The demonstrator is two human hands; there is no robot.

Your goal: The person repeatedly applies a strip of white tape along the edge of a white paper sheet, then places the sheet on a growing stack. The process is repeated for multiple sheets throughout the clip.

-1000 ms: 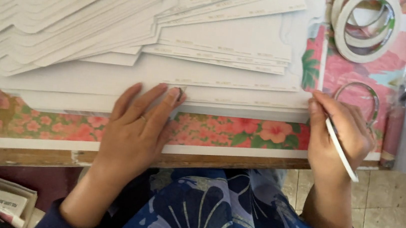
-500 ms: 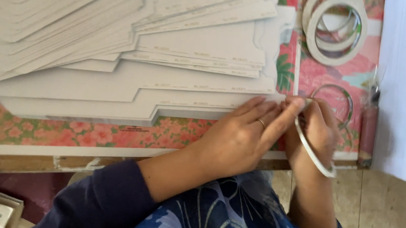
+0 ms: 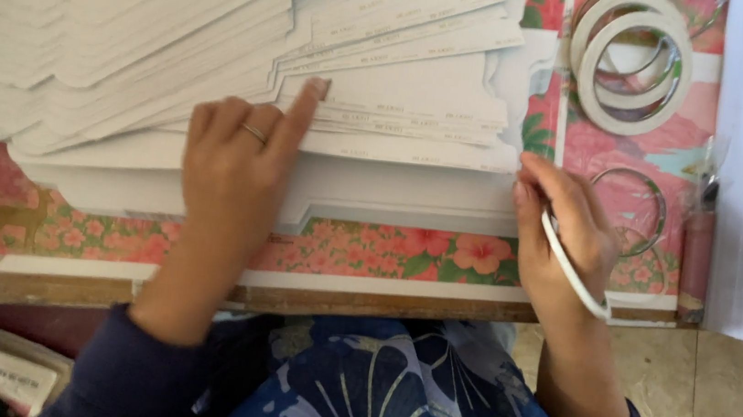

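White card sheets (image 3: 223, 46) fan across the floral surface (image 3: 386, 247); left hand (image 3: 233, 171) presses them, fingers spread, while right hand (image 3: 562, 238) pinches a white strip (image 3: 571, 275).

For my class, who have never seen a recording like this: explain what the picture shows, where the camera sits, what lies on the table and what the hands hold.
The camera sits on a person's head and looks down at their own two bare hands; there is no machine. The floral pink-covered table carries a fanned pile of flat white die-cut card sheets and white rolls of tape. The left hand, wearing a ring, presses a fingertip on the sheets. The right hand touches the sheets' right edge and holds a thin white strip.
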